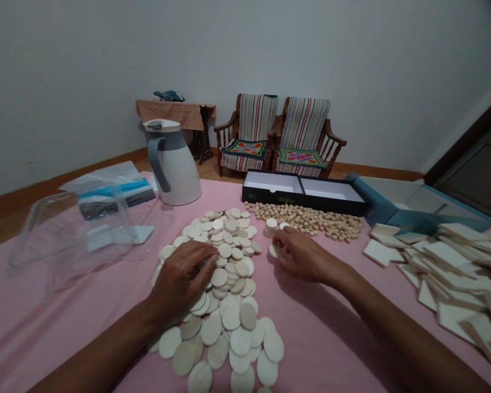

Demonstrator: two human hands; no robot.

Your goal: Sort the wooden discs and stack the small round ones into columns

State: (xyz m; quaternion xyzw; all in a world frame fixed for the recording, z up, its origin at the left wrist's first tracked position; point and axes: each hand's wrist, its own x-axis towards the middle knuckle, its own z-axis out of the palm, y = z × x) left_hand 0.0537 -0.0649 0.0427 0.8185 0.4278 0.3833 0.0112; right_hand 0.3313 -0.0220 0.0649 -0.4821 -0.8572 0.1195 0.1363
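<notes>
Thumb and fingers of the right hand (300,254) are closed together on one pale disc (274,251), which juts out at about 9 o'clock; whether it touches the cloth (303,338) I cannot tell. Two short stacks of discs sit just beyond these fingers: one (271,227) at 11 o'clock, the other (284,225) at nearly 11, partly hidden by the knuckles.

The left hand (186,270) lies on one big pile (229,284) of discs, fingers loosely curled; I cannot tell if they grip any. From it the pile fans out from 1 o'clock round to 5, overlapping too much to count.

Seen from the right hand, one band of beads (319,218), also past counting, runs from 11 to 2 o'clock. Just behind it is one black box (265,196) with two white-lined compartments. At 2 o'clock stands one blue box (380,207), white inside, its floor mostly hidden. One heap of square tiles (458,278) spreads around 3 o'clock.

From the left hand, one jug (178,174) stands at 12 o'clock, one packet (118,197) at 10 to 11, and clear plastic (45,229) at 10, near a white card (120,236). Two chairs (249,125) stand beyond the black box.
</notes>
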